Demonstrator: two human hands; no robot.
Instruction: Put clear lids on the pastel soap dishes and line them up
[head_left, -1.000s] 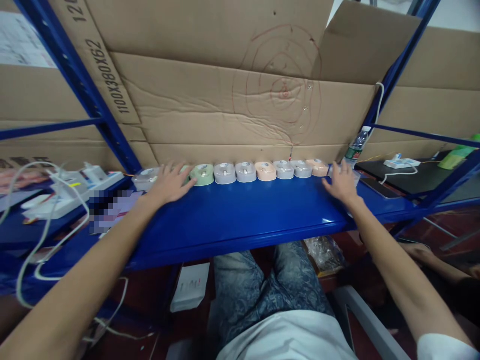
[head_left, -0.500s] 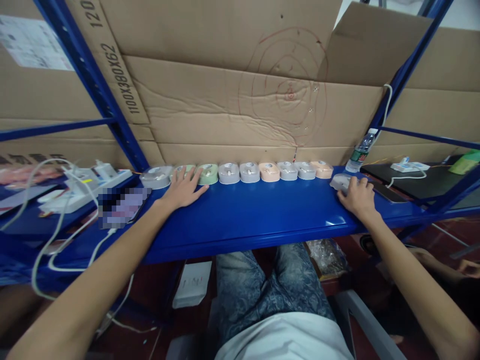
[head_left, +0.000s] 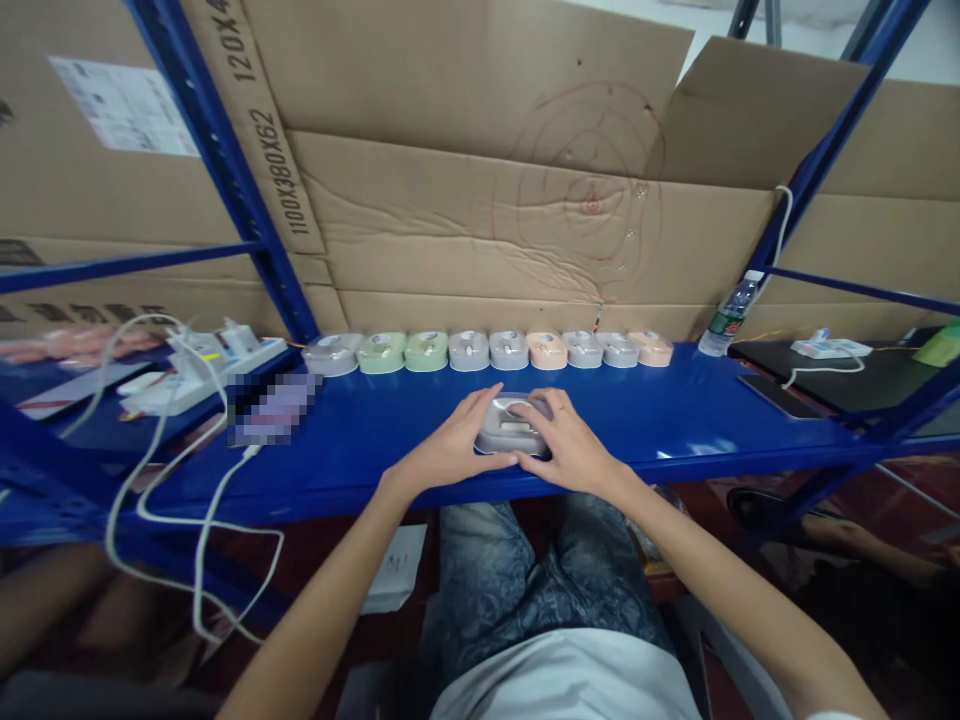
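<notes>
A grey rounded device [head_left: 510,428] lies on the blue shelf [head_left: 675,420] near its front edge, in front of me. My left hand [head_left: 448,450] holds its left side and my right hand [head_left: 564,445] holds its right side, fingers curled over it. Behind it, a row of several like devices [head_left: 491,350] in grey, green and peach stands along the back of the shelf against the cardboard [head_left: 480,230].
A power strip with white cables [head_left: 191,360] and a blurred flat object [head_left: 271,408] lie at the left. A plastic bottle [head_left: 726,315] stands at the right, by a phone [head_left: 780,396] and a white charger [head_left: 829,348]. Blue rack posts [head_left: 240,190] flank the shelf. Another person's limbs show at the lower right.
My right hand carried the grey device from the right end of the shelf to the front middle. My left hand left the row and came in to grip it too.
</notes>
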